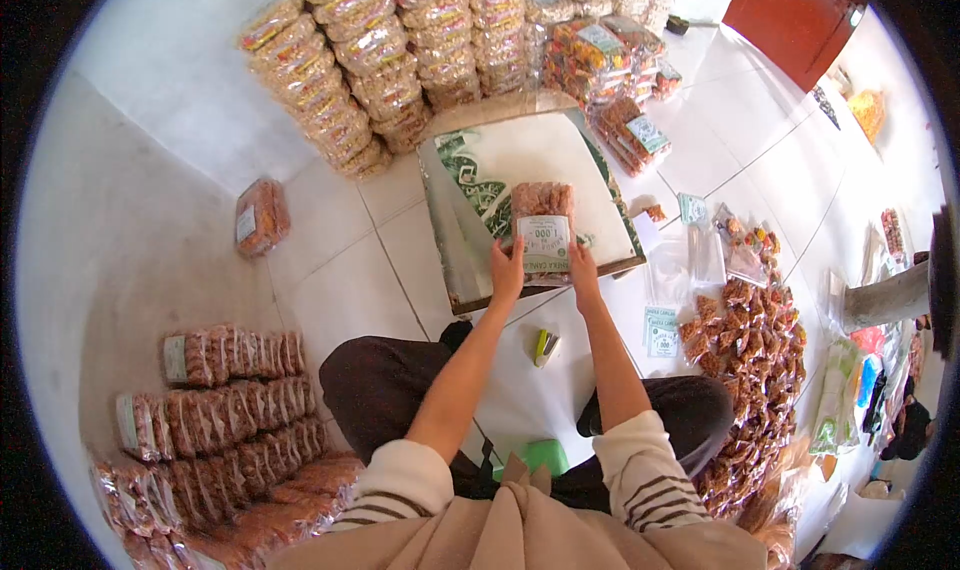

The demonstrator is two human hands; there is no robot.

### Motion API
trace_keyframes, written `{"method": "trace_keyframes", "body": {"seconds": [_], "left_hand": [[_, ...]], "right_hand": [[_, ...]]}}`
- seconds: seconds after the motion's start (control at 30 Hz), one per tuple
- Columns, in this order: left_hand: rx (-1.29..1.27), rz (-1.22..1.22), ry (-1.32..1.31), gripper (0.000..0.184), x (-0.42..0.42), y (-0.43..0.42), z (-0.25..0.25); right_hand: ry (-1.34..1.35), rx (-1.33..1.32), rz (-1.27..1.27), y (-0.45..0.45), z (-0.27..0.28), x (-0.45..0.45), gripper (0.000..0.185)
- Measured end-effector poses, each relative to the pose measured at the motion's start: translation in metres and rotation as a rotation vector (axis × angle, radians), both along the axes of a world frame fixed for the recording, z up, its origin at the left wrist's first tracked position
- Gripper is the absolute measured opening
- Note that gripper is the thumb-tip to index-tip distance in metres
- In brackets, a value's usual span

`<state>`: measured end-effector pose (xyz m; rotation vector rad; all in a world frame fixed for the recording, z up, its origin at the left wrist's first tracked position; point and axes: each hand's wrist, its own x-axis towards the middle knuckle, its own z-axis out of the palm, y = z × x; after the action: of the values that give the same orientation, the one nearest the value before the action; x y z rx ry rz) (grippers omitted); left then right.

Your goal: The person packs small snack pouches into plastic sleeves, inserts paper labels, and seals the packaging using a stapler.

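Between my two hands is a clear plastic pack of brown snacks (543, 198) with a white and green label facing up. My left hand (508, 268) grips its left edge, and my right hand (583, 268) grips its right edge. The pack is over a low board with a white and green printed top (540, 135); whether it rests on it I cannot tell. A small yellow-green and dark object, perhaps a stapler (545, 348), lies on the floor between my legs.
Tall stacks of snack packs (370, 60) line the wall. Filled packs (240, 400) stand in rows at left. A heap of small brown snack bags (750, 370) lies at right, beside loose labels (661, 332) and clear plastic bags (690, 260). A green object (545, 457) sits near my lap.
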<state>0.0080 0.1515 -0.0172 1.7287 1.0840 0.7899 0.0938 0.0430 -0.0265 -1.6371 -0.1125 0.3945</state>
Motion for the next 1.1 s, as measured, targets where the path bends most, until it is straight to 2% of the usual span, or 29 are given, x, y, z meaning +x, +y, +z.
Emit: {"method": "trace_keyframes", "body": {"seconds": [0.03, 0.07, 0.13, 0.17, 0.2, 0.27, 0.33, 0.4, 0.47, 0.53, 0.6, 0.67, 0.73, 0.77, 0.93, 1.0, 1.03, 1.1], "left_hand": [[-0.290, -0.125, 0.078, 0.066, 0.003, 0.009, 0.003], [-0.277, -0.127, 0.059, 0.066, 0.004, 0.018, 0.006], [-0.830, -0.523, 0.087, 0.074, 0.004, 0.030, 0.011], [-0.967, -0.521, -0.074, 0.065, 0.005, 0.026, 0.011], [-0.957, -0.532, -0.081, 0.065, 0.004, 0.023, 0.023], [-1.235, -0.542, -0.136, 0.052, -0.001, 0.014, 0.056], [-1.214, -0.565, -0.154, 0.051, -0.001, 0.007, 0.081], [-1.188, -0.600, -0.173, 0.051, 0.000, -0.004, 0.114], [-1.047, -0.615, -0.224, 0.052, -0.004, -0.019, 0.149], [-0.947, -0.707, -0.165, 0.051, 0.000, -0.027, 0.170], [-0.801, -0.841, -0.437, 0.050, 0.005, -0.047, 0.194], [-0.743, -0.887, -0.458, 0.047, 0.005, -0.066, 0.219], [-0.758, -1.007, -0.442, 0.047, 0.014, -0.082, 0.239], [-0.836, -1.004, -0.443, 0.045, 0.018, -0.087, 0.242], [-0.810, -0.931, -0.405, 0.042, 0.040, -0.091, 0.211], [-0.843, -0.900, -0.466, 0.040, 0.047, -0.096, 0.198], [-0.854, -0.902, -0.462, 0.040, 0.051, -0.099, 0.191], [-0.857, -0.751, -0.404, 0.061, 0.065, -0.102, 0.176]], "right_hand": [[0.110, -0.013, 0.122, 0.001, 0.012, -0.002, 0.035], [0.215, -0.026, 0.244, 0.001, 0.024, -0.003, 0.037], [0.260, -0.046, 0.274, -0.007, 0.037, 0.001, 0.043], [0.406, 0.126, 0.325, -0.011, 0.043, 0.003, 0.043], [0.553, 0.298, 0.375, -0.016, 0.051, 0.002, 0.044], [0.558, 0.328, 0.383, -0.027, 0.083, -0.002, 0.046], [0.440, 0.342, 0.449, -0.039, 0.115, -0.004, 0.052], [0.382, 0.376, 0.445, -0.052, 0.148, -0.005, 0.052], [0.316, 0.352, 0.444, -0.071, 0.176, -0.006, 0.051], [0.234, 0.342, 0.426, -0.091, 0.202, -0.011, 0.055], [0.148, 0.423, 0.438, -0.111, 0.227, -0.015, 0.057], [0.088, 0.435, 0.391, -0.125, 0.245, -0.020, 0.058], [-0.014, 0.309, 0.292, -0.139, 0.258, -0.014, 0.058], [-0.033, 0.313, 0.284, -0.144, 0.261, -0.012, 0.058], [0.058, 0.184, 0.167, -0.161, 0.244, 0.003, 0.056], [0.140, 0.205, 0.267, -0.164, 0.230, 0.017, 0.046], [0.175, 0.175, 0.216, -0.163, 0.221, 0.023, 0.041], [0.216, 0.195, 0.223, -0.163, 0.201, 0.041, 0.039]]}}
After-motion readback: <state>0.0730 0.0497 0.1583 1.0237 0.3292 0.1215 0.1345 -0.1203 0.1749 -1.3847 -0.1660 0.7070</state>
